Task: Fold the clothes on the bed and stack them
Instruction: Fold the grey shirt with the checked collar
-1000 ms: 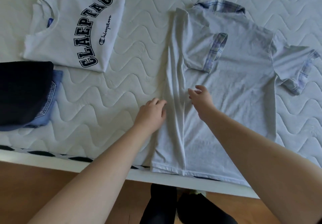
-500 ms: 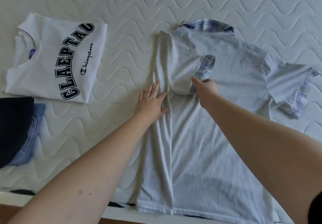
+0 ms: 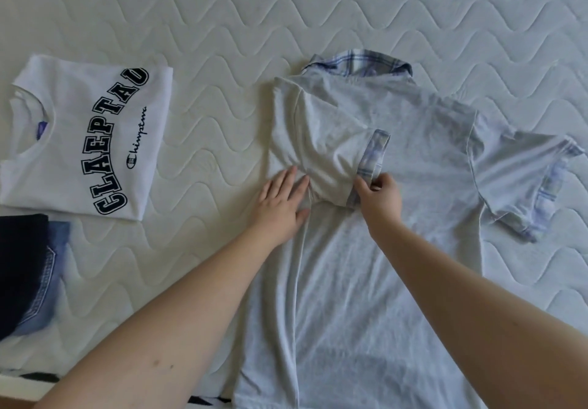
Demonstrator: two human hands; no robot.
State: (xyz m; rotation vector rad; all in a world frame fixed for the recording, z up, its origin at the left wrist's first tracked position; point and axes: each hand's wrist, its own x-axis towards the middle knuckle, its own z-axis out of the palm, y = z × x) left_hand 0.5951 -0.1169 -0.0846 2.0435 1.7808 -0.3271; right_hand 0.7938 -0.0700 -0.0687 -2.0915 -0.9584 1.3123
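A grey polo shirt [image 3: 397,249] with a plaid collar and plaid sleeve cuffs lies flat on the bed, back up. Its left side and left sleeve are folded inward over the body. My left hand [image 3: 281,205] presses flat on the folded edge below that sleeve. My right hand [image 3: 378,197] pinches the plaid cuff of the folded sleeve [image 3: 370,166]. The right sleeve [image 3: 525,182] still lies spread out to the right.
A folded white T-shirt [image 3: 86,141] with dark letters lies at the left. Below it sits a stack of a dark garment [image 3: 20,268] on a blue one [image 3: 47,284]. The white quilted mattress [image 3: 318,10] stretches beyond; its near edge runs along the bottom left.
Both hands moved up the shirt from its middle to the folded left sleeve. The left hand flattened on the fabric and the right hand took hold of the cuff. The view shifted forward.
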